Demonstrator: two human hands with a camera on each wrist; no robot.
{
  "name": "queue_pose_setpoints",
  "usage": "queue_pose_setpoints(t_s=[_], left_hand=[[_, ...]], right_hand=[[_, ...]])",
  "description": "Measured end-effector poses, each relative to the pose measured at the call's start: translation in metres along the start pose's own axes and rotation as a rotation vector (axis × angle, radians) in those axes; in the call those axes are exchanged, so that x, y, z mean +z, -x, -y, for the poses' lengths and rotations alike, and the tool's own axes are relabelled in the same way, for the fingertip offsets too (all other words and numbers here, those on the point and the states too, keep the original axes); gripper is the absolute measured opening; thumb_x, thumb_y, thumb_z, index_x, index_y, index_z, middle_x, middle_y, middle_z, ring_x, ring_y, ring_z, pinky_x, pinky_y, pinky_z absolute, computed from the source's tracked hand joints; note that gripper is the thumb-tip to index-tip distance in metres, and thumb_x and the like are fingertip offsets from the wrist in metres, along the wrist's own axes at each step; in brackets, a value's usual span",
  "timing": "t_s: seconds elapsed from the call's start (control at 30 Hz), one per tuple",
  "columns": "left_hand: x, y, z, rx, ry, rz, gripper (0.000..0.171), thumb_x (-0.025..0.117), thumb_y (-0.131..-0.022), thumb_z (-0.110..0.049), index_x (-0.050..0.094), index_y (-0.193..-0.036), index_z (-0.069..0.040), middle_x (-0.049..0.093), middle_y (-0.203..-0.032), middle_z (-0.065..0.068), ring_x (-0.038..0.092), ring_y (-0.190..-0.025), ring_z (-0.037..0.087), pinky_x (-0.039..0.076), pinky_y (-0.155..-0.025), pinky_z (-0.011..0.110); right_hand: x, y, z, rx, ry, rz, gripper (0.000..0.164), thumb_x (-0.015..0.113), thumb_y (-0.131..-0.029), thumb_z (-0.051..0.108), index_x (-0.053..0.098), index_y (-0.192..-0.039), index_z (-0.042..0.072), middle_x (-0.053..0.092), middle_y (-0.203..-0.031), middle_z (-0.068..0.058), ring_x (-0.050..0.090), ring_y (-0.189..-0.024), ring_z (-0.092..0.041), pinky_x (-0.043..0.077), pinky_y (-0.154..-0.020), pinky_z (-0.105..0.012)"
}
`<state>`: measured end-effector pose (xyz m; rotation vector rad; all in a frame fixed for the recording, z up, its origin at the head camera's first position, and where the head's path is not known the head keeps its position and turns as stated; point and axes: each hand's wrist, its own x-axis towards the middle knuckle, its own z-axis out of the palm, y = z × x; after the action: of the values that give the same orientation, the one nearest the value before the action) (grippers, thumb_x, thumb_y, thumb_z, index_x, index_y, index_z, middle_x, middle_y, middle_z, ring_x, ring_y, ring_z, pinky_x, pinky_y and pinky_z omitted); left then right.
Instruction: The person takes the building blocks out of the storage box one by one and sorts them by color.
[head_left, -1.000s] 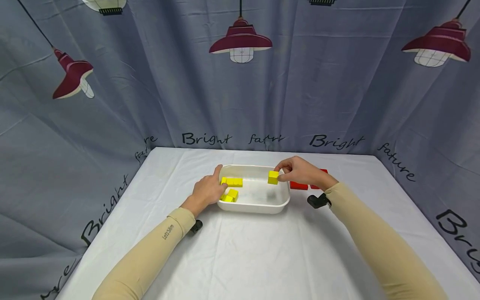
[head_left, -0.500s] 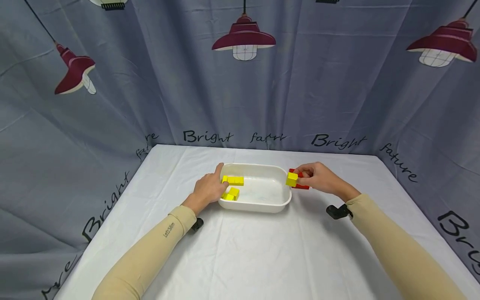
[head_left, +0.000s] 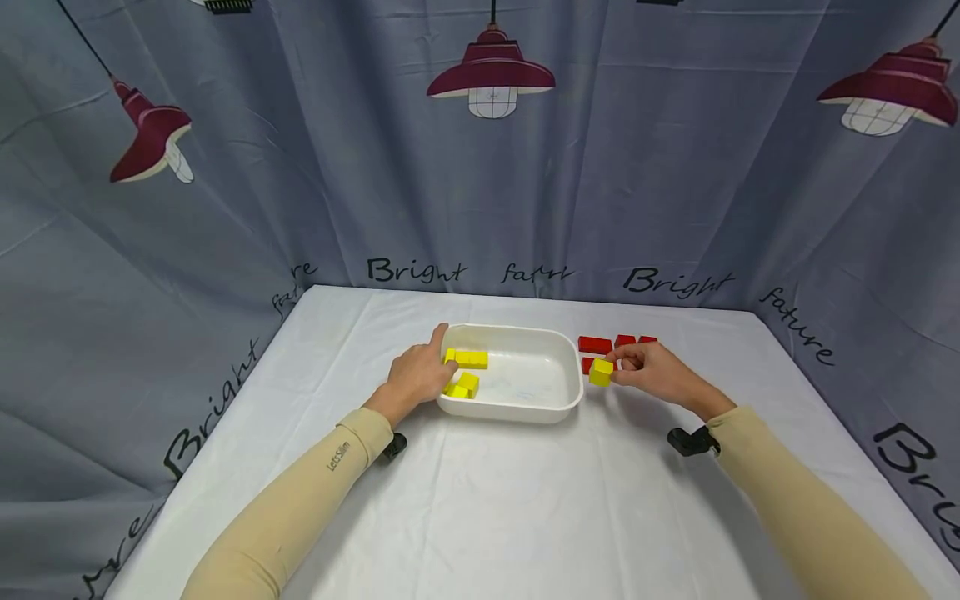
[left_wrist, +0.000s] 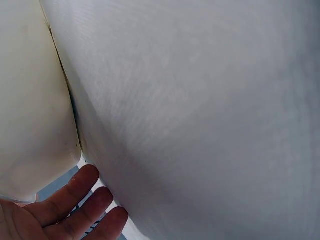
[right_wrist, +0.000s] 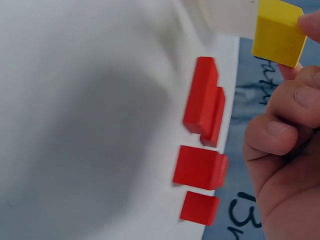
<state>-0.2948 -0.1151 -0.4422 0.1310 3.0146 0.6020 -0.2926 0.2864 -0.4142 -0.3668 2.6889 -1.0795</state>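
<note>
In the head view, my right hand (head_left: pixel 660 373) pinches a yellow cube block (head_left: pixel 601 372) between thumb and fingertips, just right of the white tray (head_left: pixel 517 412). The same yellow cube shows at the top right of the right wrist view, held above the table. My left hand (head_left: pixel 417 372) grips the tray's left end, thumb over the rim and inside. Several fingers (left_wrist: pixel 82 190) show outside the tray wall in the left wrist view. Inside the tray's left part lie yellow blocks, among them a bar-shaped row (head_left: pixel 471 359) and a nearer cube (head_left: pixel 468 383).
Several red blocks stand on the white tablecloth (head_left: pixel 480 500) right of the tray, including a long one (head_left: pixel 595 344) and shorter ones (right_wrist: pixel 199 167); my right hand partly hides them in the head view. A grey curtain (head_left: pixel 360 167) with printed lamps hangs behind the table.
My right hand has carried the yellow cube from above the tray's right part outward over the rim to beside the red blocks. My left hand stays on the tray's left end.
</note>
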Motion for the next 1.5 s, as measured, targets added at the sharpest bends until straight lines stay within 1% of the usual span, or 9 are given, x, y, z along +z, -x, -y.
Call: queue_pose_setpoints(t_s=[0.1, 0.23, 0.5, 0.8, 0.93, 1.1, 1.2, 1.3, 1.5], left_hand=[[0.000, 0.000, 0.000, -0.005, -0.005, 0.002, 0.073, 0.049, -0.098, -0.040, 0.016, -0.161, -0.022, 0.066, -0.126, 0.017, 0.063, -0.096, 0.027, 0.051, -0.082, 0.046], [0.000, 0.000, 0.000, -0.005, -0.006, 0.007, 0.073, 0.049, -0.098, -0.040, 0.016, -0.161, -0.022, 0.066, -0.126, 0.017, 0.063, -0.095, 0.026, 0.051, -0.081, 0.046], [0.001, 0.000, 0.000, -0.007, -0.003, 0.006, 0.073, 0.048, -0.098, -0.040, 0.016, -0.161, -0.022, 0.065, -0.128, 0.016, 0.062, -0.095, 0.026, 0.051, -0.082, 0.045], [-0.001, 0.001, -0.001, -0.009, -0.005, 0.011, 0.074, 0.047, -0.098, -0.041, 0.015, -0.161, -0.021, 0.065, -0.128, 0.017, 0.062, -0.096, 0.026, 0.051, -0.082, 0.046], [0.000, 0.001, 0.000, 0.003, -0.001, 0.004, 0.074, 0.047, -0.098, -0.040, 0.015, -0.161, -0.021, 0.065, -0.128, 0.017, 0.063, -0.095, 0.025, 0.051, -0.082, 0.046], [0.000, 0.000, 0.002, 0.015, -0.001, 0.003, 0.074, 0.047, -0.097, -0.040, 0.015, -0.161, -0.020, 0.066, -0.128, 0.016, 0.063, -0.094, 0.025, 0.052, -0.081, 0.045], [0.000, 0.000, 0.002, 0.014, -0.003, 0.001, 0.075, 0.048, -0.097, -0.041, 0.015, -0.161, -0.021, 0.066, -0.127, 0.016, 0.063, -0.094, 0.025, 0.051, -0.080, 0.045], [0.001, 0.000, 0.002, 0.010, -0.005, -0.002, 0.074, 0.048, -0.097, -0.041, 0.015, -0.161, -0.021, 0.066, -0.127, 0.016, 0.063, -0.094, 0.025, 0.051, -0.080, 0.045], [0.000, 0.001, 0.001, 0.009, -0.009, 0.000, 0.073, 0.047, -0.098, -0.041, 0.015, -0.161, -0.022, 0.065, -0.128, 0.016, 0.064, -0.095, 0.025, 0.051, -0.082, 0.046]], right_hand=[[0.005, -0.002, -0.009, 0.006, 0.001, 0.013, 0.034, 0.073, -0.088, 0.019, 0.068, -0.117, 0.001, 0.044, -0.070, -0.004, 0.044, -0.068, -0.020, 0.035, -0.056, -0.028], [0.010, -0.002, -0.014, 0.028, 0.008, 0.030, 0.033, 0.075, -0.087, 0.020, 0.069, -0.115, 0.003, 0.044, -0.069, -0.003, 0.043, -0.067, -0.021, 0.032, -0.054, -0.028], [0.020, -0.004, -0.021, 0.048, 0.029, 0.050, 0.041, 0.075, -0.086, 0.020, 0.067, -0.122, 0.000, 0.043, -0.067, -0.001, 0.043, -0.064, -0.020, 0.033, -0.055, -0.027], [0.021, -0.006, -0.024, 0.037, 0.036, 0.049, 0.042, 0.075, -0.086, 0.020, 0.067, -0.122, 0.000, 0.045, -0.068, -0.002, 0.044, -0.066, -0.020, 0.034, -0.056, -0.026], [0.020, -0.006, -0.024, 0.037, 0.046, 0.060, 0.043, 0.076, -0.086, 0.020, 0.068, -0.123, 0.000, 0.045, -0.068, -0.002, 0.043, -0.065, -0.020, 0.033, -0.055, -0.026], [0.016, -0.005, -0.016, 0.039, 0.047, 0.064, 0.039, 0.075, -0.087, 0.020, 0.069, -0.123, 0.005, 0.044, -0.066, -0.002, 0.042, -0.063, -0.019, 0.032, -0.056, -0.028], [0.012, -0.006, -0.007, 0.035, 0.049, 0.037, 0.037, 0.075, -0.088, 0.022, 0.071, -0.122, 0.009, 0.044, -0.066, -0.002, 0.043, -0.066, -0.020, 0.033, -0.058, -0.029], [0.009, -0.008, 0.003, 0.006, 0.050, 0.039, 0.037, 0.075, -0.088, 0.024, 0.071, -0.123, 0.011, 0.043, -0.067, -0.002, 0.044, -0.068, -0.021, 0.033, -0.059, -0.029], [0.008, -0.012, 0.020, -0.048, 0.009, 0.063, 0.034, 0.074, -0.088, 0.022, 0.071, -0.120, 0.009, 0.041, -0.067, 0.000, 0.039, -0.062, -0.016, 0.029, -0.055, -0.027]])
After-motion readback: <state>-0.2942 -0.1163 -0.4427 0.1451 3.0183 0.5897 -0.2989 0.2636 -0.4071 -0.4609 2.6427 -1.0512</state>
